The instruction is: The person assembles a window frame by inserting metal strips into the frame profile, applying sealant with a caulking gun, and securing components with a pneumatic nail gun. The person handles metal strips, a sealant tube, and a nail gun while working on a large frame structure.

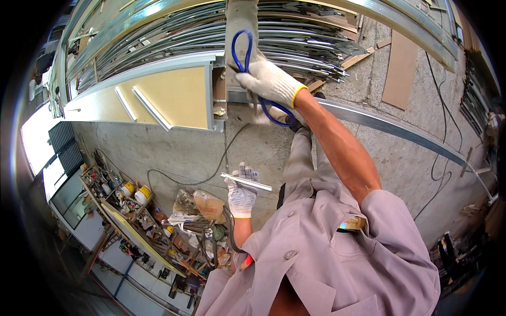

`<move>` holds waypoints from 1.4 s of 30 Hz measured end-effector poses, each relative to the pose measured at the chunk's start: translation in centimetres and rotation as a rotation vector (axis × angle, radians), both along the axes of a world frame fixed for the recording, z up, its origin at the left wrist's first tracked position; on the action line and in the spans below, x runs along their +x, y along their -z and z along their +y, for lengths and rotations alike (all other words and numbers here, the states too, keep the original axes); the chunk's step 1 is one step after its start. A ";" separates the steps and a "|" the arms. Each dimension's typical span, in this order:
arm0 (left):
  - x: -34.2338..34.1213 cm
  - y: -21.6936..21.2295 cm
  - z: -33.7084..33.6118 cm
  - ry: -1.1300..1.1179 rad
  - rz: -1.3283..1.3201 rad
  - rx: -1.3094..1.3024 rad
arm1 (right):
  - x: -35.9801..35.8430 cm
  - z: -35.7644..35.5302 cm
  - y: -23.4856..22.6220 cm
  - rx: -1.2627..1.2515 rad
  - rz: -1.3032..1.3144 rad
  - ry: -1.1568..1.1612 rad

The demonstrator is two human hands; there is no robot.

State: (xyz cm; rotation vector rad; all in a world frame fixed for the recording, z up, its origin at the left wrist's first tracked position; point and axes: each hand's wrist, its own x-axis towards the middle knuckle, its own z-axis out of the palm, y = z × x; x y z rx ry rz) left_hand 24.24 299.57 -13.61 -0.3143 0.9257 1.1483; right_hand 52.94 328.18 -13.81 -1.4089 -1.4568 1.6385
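Note:
My right hand (pixel 269 79), in a white knit glove with a yellow cuff, reaches far forward. It is closed around the middle of a tool with two blue loop handles (pixel 276 114), which looks like metal snips. The loops stand wide apart on either side of the glove, and the blades are mostly hidden. Nearer my body, my left hand (pixel 241 197) is gloved too, palm up. A short white strip (pixel 255 184) lies across its palm and fingers, gripped there. Two similar strips (pixel 152 108) rest on a cream panel (pixel 182 89) with a pale metal frame, left of my right hand.
Long thin metal profiles (pixel 174 31) are stacked behind the panel. A metal rail (pixel 390 129) runs off to the right. Black cable (pixel 203 181) snakes over the concrete floor. A cluttered tool rack (pixel 153 226) stands at left, and a brown board (pixel 399 71) lies far right.

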 end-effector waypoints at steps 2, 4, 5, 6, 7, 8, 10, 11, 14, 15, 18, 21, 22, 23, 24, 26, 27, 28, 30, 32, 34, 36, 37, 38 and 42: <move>0.5 -0.3 0.7 0.025 0.043 -0.016 | 0.2 0.1 -0.4 0.062 -0.104 -0.044; 0.7 -0.6 0.9 0.028 0.053 -0.013 | -0.5 -0.5 -0.6 0.093 -0.149 -0.022; 0.5 -0.5 1.1 0.024 0.041 0.005 | -0.6 -0.5 -0.8 0.108 -0.170 -0.007; 0.3 -0.5 1.2 0.019 0.028 0.022 | -0.5 -0.6 -0.9 0.079 -0.168 -0.002; 0.2 -0.4 1.2 0.014 0.030 0.016 | -0.5 -0.6 -1.1 0.050 -0.166 0.003; 0.3 -0.4 1.2 0.005 0.034 0.011 | -0.5 -0.6 -1.0 0.068 -0.163 0.013; 0.6 -0.6 1.1 0.001 0.024 0.015 | -0.4 -0.7 -0.6 0.103 -0.159 0.031; 0.6 -0.8 1.3 0.007 0.012 0.025 | -0.1 -0.5 -0.8 0.094 -0.164 -0.012; 0.7 -0.9 1.4 0.008 0.001 0.046 | 1.6 -0.5 -1.9 -0.013 -0.147 -0.100; 0.8 -1.0 1.3 0.002 0.003 0.051 | 1.6 -0.8 -1.7 -0.016 -0.106 -0.022; 0.3 -0.5 0.9 -0.016 -0.015 0.032 | 1.5 -1.8 -1.0 0.009 0.008 0.147; 1.2 -0.6 1.3 -0.011 0.020 0.026 | 0.5 -0.9 -0.7 0.089 -0.060 0.113; 1.4 -0.8 1.3 -0.017 0.010 0.020 | 0.2 -0.8 -0.7 0.096 -0.093 0.089; 1.3 -0.7 1.4 -0.019 -0.014 0.026 | 0.1 -0.7 -0.7 0.085 -0.092 0.082; 1.3 -0.7 1.4 -0.020 -0.038 0.032 | 0.0 -0.6 -0.7 0.074 -0.090 0.075; 1.3 -0.6 1.3 -0.023 -0.051 0.038 | -0.1 -0.5 -0.8 0.046 -0.085 0.061; 1.3 -0.7 1.2 -0.024 -0.040 0.037 | -0.3 -0.6 -0.4 0.056 -0.082 0.071; 1.3 -0.7 1.0 -0.025 -0.029 0.036 | -0.5 -0.6 0.0 0.067 -0.079 0.082; 1.3 -0.7 0.9 -0.031 -0.036 0.029 | -0.6 -0.8 0.4 0.075 -0.079 0.118; 1.1 -0.6 0.7 -0.033 -0.033 0.019 | -0.8 -0.8 0.7 0.138 -0.077 0.148; 0.8 -0.5 0.4 -0.030 -0.020 0.007 | -1.1 -0.7 1.1 0.164 -0.075 0.154; 0.8 -0.3 0.5 -0.011 -0.015 0.024 | -1.0 -0.7 1.6 0.153 -0.077 0.148; 0.8 -0.2 0.6 -0.001 -0.012 0.031 | -1.0 -0.7 1.8 0.174 -0.073 0.165; 0.8 -0.2 0.5 0.001 -0.013 0.027 | -1.2 -0.8 1.8 0.195 -0.066 0.180; 0.6 0.1 0.4 0.003 -0.019 0.023 | -1.1 -0.6 1.0 0.148 -0.098 0.130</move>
